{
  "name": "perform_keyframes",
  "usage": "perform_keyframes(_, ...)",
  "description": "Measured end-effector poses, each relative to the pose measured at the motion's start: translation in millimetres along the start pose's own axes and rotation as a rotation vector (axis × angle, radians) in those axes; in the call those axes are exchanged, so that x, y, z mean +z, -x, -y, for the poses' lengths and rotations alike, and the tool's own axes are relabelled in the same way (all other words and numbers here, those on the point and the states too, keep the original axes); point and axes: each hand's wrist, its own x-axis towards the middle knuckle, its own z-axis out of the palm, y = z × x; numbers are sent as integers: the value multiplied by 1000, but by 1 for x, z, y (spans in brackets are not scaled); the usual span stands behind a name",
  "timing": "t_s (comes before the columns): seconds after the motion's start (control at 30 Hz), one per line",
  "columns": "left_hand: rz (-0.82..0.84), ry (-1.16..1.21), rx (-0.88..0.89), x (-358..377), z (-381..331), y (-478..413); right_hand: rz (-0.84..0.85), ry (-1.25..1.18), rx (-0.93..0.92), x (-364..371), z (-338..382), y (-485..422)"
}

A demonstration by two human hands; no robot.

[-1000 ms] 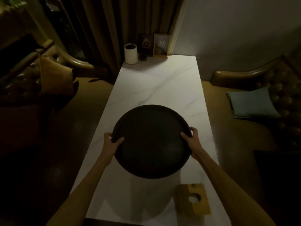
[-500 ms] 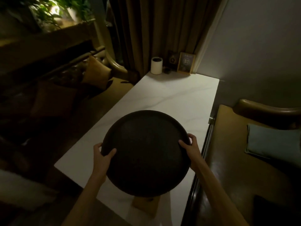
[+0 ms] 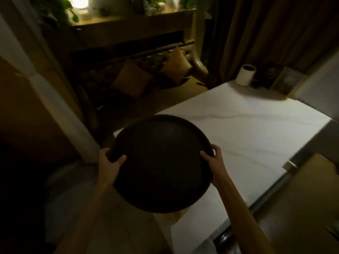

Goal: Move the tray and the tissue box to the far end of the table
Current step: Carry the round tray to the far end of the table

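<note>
A round dark tray (image 3: 161, 162) is held in the air above the near left corner of the white marble table (image 3: 256, 136). My left hand (image 3: 110, 164) grips its left rim with the thumb on top. My right hand (image 3: 214, 164) grips the right rim the same way. The tray is empty and tilts slightly toward me. The tissue box is hidden, out of view or behind the tray.
A white paper roll (image 3: 244, 75) and framed pictures (image 3: 288, 81) stand at the table's far end by the curtain. A dark bench with brown cushions (image 3: 132, 79) runs along the left. A wooden seat (image 3: 302, 195) lies to the right of the table.
The view has swung to the left and the tray has moved left with my hands, now over the table's left edge. The wooden tissue box has dropped out of sight.
</note>
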Motion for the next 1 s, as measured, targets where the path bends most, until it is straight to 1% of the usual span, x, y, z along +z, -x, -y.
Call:
perform_keyframes(0.1, -117, -12, 6, -1, -5, 12, 123, 51, 5, 8, 10, -26)
perform_keyframes(0.17, -191, 3, 5, 12, -13, 20, 197, 60, 10, 8, 23, -48)
perform_keyframes(0.33, -391, 2, -12, 73, -26, 47, 357, 80, 64, -18, 61, -101)
perform_keyframes(0.57, -618, 16, -130, 150, -19, 108, 552, 176, 138, -60, 90, -141)
perform_keyframes(0.8, -740, 28, -193, 168, -9, 139, 631, 222, 184, -67, 84, -139)
perform_keyframes(1.0, -712, 56, -203, 152, -5, 138, 614, 275, 151, -58, 87, -134)
